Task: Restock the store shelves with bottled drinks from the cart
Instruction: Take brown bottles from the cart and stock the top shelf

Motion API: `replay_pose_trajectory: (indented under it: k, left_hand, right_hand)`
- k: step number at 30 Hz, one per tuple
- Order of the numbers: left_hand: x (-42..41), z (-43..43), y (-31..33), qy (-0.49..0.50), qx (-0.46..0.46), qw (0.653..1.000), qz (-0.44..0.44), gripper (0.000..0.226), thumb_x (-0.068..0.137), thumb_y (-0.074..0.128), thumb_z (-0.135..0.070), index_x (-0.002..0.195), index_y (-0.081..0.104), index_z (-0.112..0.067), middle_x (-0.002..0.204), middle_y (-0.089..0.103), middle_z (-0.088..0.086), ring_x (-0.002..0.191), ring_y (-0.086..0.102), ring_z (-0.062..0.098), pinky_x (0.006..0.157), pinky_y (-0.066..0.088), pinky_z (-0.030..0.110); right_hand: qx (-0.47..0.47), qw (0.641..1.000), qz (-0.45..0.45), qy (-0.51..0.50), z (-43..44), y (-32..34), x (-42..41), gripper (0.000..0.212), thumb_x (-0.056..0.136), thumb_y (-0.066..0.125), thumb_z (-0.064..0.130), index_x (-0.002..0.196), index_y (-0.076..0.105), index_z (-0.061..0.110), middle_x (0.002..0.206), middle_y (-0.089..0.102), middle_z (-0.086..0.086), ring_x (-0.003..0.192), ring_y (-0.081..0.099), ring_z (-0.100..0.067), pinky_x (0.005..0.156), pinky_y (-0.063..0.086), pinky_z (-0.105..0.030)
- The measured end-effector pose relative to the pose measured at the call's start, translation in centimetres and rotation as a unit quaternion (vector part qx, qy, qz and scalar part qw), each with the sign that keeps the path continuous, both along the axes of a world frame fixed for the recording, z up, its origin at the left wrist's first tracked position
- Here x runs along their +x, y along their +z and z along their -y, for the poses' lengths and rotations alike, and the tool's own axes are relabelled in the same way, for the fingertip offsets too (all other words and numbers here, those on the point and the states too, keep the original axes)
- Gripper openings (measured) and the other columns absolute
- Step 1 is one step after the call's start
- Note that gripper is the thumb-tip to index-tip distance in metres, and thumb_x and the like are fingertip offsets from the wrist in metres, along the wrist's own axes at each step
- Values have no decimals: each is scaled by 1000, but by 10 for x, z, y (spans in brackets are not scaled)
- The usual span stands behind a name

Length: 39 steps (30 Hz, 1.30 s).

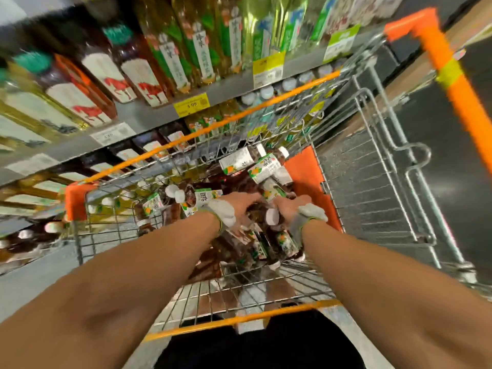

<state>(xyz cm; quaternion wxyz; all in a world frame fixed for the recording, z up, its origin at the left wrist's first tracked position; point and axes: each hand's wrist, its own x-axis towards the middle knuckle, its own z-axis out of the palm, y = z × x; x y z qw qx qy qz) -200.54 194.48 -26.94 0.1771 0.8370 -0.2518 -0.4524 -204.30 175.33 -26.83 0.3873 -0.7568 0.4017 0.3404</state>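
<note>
The wire shopping cart (pixel 266 286) with orange trim holds several dark tea bottles (pixel 263 169) with white caps and green-and-orange labels, lying in a heap. Both of my arms reach down into it. My left hand (pixel 239 206), a grey glove bunched at its wrist, stretches its fingers over the dark bottles in the middle of the heap. My right hand (pixel 288 206), also with a grey glove at the wrist, dips its fingers among the bottles by the orange end panel (pixel 306 179). A white-capped bottle (pixel 285 243) lies just below it. The right fingertips are hidden.
The store shelves (pixel 159 115) run along the left, with yellow price tags and rows of tea bottles on upper and lower levels. The cart's orange handle (pixel 452 75) and folded child seat frame are at the right. Dark floor lies beyond the cart.
</note>
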Motion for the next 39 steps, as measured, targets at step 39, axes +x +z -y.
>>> replay_pose_trajectory:
  k: [39]
  left_hand:
    - [106, 75, 453, 498, -348, 690, 393, 36, 99, 65, -31, 132, 55, -24, 119, 65, 0, 110, 59, 14, 96, 46, 21]
  right_hand:
    - [229, 748, 622, 33, 66, 472, 170, 52, 81, 85, 21, 127, 65, 5, 115, 72, -11, 105, 68, -21, 97, 54, -37]
